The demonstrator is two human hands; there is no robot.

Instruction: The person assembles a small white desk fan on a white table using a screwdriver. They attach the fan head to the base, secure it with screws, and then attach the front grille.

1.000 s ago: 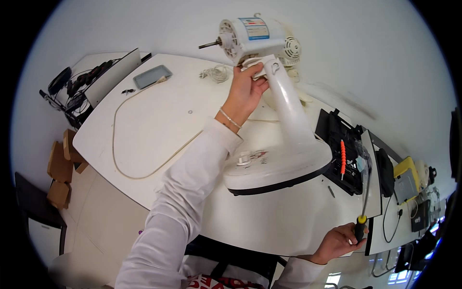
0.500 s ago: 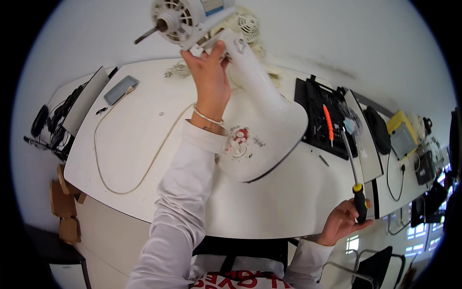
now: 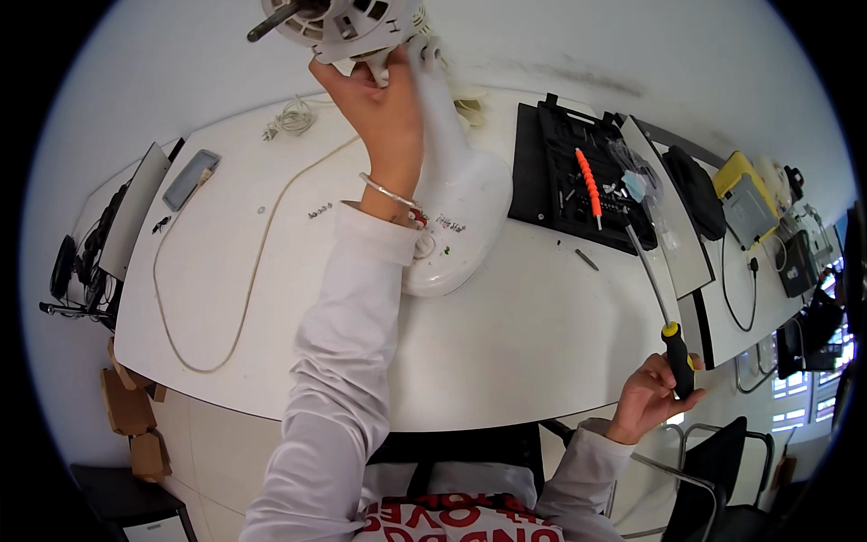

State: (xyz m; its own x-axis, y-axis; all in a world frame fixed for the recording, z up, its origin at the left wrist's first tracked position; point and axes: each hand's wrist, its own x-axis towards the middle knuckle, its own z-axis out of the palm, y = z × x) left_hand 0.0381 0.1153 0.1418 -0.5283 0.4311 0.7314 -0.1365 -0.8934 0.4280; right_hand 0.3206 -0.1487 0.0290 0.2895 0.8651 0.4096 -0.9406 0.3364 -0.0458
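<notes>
A white electric fan (image 3: 470, 194) with its motor head (image 3: 357, 23) uncovered and no blades on it is at the far middle of the table. Its metal shaft points to the upper left, and the top of the head is cut off by the frame. My left hand (image 3: 375, 104) grips it just below the motor, at the top of the neck; my sleeve covers part of the base. Off to the right, my right hand (image 3: 650, 397) holds a long screwdriver (image 3: 675, 357) by its black and yellow handle, blade pointing up and away.
An open black tool case (image 3: 587, 172) lies at the right, with an orange flexible shaft (image 3: 589, 185) on it. A small dark bit (image 3: 587, 259) sits nearby. Several screws (image 3: 321, 210), a beige cord (image 3: 257, 280) and a grey tray (image 3: 191, 179) are on the left side.
The fan's base has swung from a tilted pose to a more upright one, with the motor head coming toward me. The screws left of the fan now show. My right hand still holds the screwdriver.
</notes>
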